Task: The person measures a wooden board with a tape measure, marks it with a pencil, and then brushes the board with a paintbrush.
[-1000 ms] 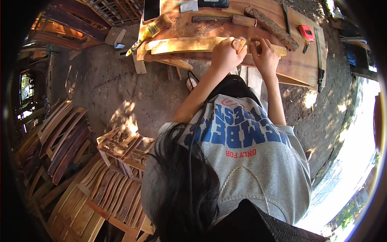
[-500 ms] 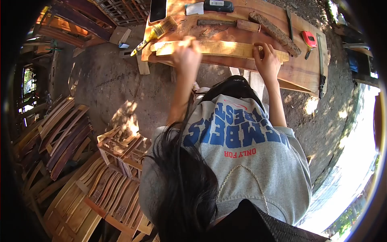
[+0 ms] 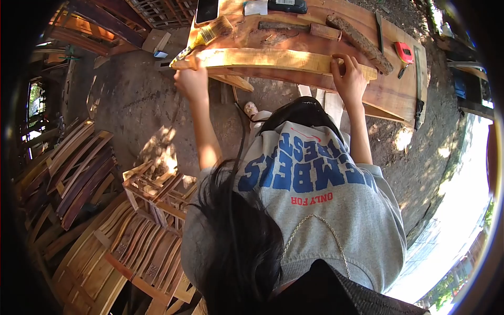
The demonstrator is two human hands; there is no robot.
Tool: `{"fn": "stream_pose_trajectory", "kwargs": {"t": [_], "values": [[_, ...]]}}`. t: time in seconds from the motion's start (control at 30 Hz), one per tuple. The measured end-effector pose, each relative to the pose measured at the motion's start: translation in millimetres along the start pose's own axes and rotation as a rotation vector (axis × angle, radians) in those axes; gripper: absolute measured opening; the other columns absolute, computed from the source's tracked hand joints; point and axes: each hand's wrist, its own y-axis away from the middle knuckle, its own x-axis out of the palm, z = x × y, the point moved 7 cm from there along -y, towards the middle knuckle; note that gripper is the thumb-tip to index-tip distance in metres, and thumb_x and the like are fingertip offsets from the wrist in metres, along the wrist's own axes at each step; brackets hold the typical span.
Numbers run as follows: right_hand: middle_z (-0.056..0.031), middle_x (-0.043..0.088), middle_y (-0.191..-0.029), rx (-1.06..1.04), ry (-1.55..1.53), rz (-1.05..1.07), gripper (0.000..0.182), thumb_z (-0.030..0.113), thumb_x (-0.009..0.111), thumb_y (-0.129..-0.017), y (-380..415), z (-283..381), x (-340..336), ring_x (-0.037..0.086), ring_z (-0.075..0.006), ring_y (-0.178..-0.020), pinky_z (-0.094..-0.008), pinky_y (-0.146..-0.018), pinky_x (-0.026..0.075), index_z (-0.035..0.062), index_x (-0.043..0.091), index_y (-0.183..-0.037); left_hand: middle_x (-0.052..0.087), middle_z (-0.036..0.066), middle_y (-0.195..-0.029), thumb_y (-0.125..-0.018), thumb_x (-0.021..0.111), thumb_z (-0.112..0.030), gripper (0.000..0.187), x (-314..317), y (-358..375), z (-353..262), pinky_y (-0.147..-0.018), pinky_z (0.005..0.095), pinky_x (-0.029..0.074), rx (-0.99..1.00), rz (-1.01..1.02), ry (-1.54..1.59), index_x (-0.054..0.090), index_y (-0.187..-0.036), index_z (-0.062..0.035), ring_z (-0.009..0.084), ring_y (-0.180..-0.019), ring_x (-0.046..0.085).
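Note:
A pale, slightly curved wooden slat [image 3: 268, 59] lies lengthwise along the near edge of the wooden table [image 3: 252, 39]. My left hand [image 3: 192, 81] is closed around its left end. At the other end, my right hand [image 3: 348, 77] grips the slat with thumb and fingers bent over it. Just behind my left hand rests a paintbrush [image 3: 212, 31] with a yellow handle. Farther back on the table is a chisel-like tool [image 3: 302, 29] with a wooden handle, beside a rough brown bar [image 3: 359, 44].
A red tape measure [image 3: 403, 51], thin dark strips [image 3: 419, 89], a phone [image 3: 207, 10], a paper piece [image 3: 255, 8] and a black case [image 3: 287, 6] lie on the table. Wooden furniture frames [image 3: 142, 247] and curved slats [image 3: 84, 173] are stacked on the floor at left.
My left hand has slid left along the slat from nearer its middle to its left end. My right hand stays at the right end.

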Motion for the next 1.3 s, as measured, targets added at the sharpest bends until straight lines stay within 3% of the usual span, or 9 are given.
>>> {"fn": "stream_pose_trajectory", "kwargs": {"t": [0.13,0.33,0.4,0.63,0.77,0.9,1.03,1.07,1.3], "values": [[-0.0033,0.060,-0.080,-0.001,0.006,-0.007,0.013,0.026,0.063,-0.088,2,0,-1,0.063,-0.0215,-0.067,-0.0355,-0.058,0.049,0.0164,0.068,-0.096,0.068,0.022,-0.077,-0.080,0.063,-0.040,0.039,11,7,-6,-0.071,0.0492,0.055,-0.111,0.051,-0.257,0.070,-0.078,-0.0020,0.0435,-0.075,0.067],[-0.0027,0.060,-0.079,0.003,0.035,-0.014,0.013,0.026,0.063,-0.087,1,1,-1,0.063,-0.0212,-0.067,-0.0350,-0.057,0.049,0.0171,0.068,-0.095,0.068,0.021,-0.075,-0.080,0.065,-0.047,0.046,-9,23,-34,-0.067,0.0468,0.053,-0.107,0.049,-0.045,0.070,-0.080,-0.0013,0.0352,-0.074,0.068],[-0.0024,0.061,-0.079,-0.014,0.047,-0.018,0.013,0.026,0.063,-0.087,1,4,0,0.063,-0.0212,-0.066,-0.0349,-0.057,0.049,0.0173,0.068,-0.095,0.067,0.018,-0.071,-0.082,0.066,-0.040,0.037,-2,27,-69,-0.062,0.0438,0.053,0.190,-0.076,0.361,0.070,-0.080,-0.0032,0.0332,-0.072,0.068],[-0.0019,0.060,-0.078,-0.001,0.053,-0.022,0.012,0.026,0.063,-0.087,0,1,-2,0.063,-0.0204,-0.065,-0.0342,-0.056,0.049,0.0173,0.068,-0.094,0.065,0.014,-0.075,-0.082,0.067,-0.031,0.024,53,94,-168,-0.058,0.0392,0.053,0.520,0.367,0.655,0.069,-0.091,-0.0091,0.0309,-0.066,0.066],[-0.0015,0.060,-0.077,0.004,0.058,-0.014,0.013,0.026,0.063,-0.087,0,2,-1,0.062,-0.0201,-0.065,-0.0343,-0.056,0.048,0.0170,0.068,-0.094,0.065,0.013,-0.071,-0.085,0.067,-0.033,0.026,58,54,-113,-0.053,0.0401,0.050,0.230,0.462,0.618,0.070,-0.091,-0.0083,0.0289,-0.061,0.066],[-0.0015,0.060,-0.077,0.012,0.053,-0.021,0.012,0.026,0.063,-0.087,0,3,0,0.062,-0.0202,-0.065,-0.0345,-0.056,0.048,0.0171,0.068,-0.094,0.066,0.018,-0.070,-0.082,0.069,-0.039,0.038,28,-7,-25,-0.065,0.0447,0.051,0.038,0.156,0.066,0.070,-0.080,-0.0007,0.0349,-0.067,0.066],[-0.0020,0.060,-0.078,-0.004,0.061,-0.050,0.012,0.026,0.063,-0.087,1,3,0,0.062,-0.0206,-0.065,-0.0351,-0.057,0.048,0.0173,0.068,-0.094,0.067,0.019,-0.075,-0.089,0.056,-0.037,0.039,21,5,-57,-0.068,0.0477,0.052,0.073,0.123,0.016,0.068,-0.079,-0.0015,0.0386,-0.071,0.066],[-0.0023,0.060,-0.078,-0.015,0.056,-0.057,0.012,0.026,0.063,-0.087,1,4,0,0.062,-0.0207,-0.065,-0.0354,-0.057,0.049,0.0172,0.068,-0.094,0.067,0.019,-0.076,-0.091,0.052,-0.040,0.041,33,17,-82,-0.070,0.0471,0.052,0.184,0.336,-0.165,0.067,-0.081,-0.0020,0.0376,-0.072,0.067],[-0.0030,0.059,-0.077,0.016,0.049,-0.046,0.012,0.026,0.063,-0.087,-1,3,-1,0.063,-0.0212,-0.066,-0.0353,-0.058,0.049,0.0166,0.068,-0.093,0.062,0.010,-0.071,-0.086,0.064,-0.030,0.022,43,99,-176,-0.058,0.0381,0.051,0.692,0.143,0.527,0.069,-0.079,-0.0094,0.0269,-0.064,0.064]]}}
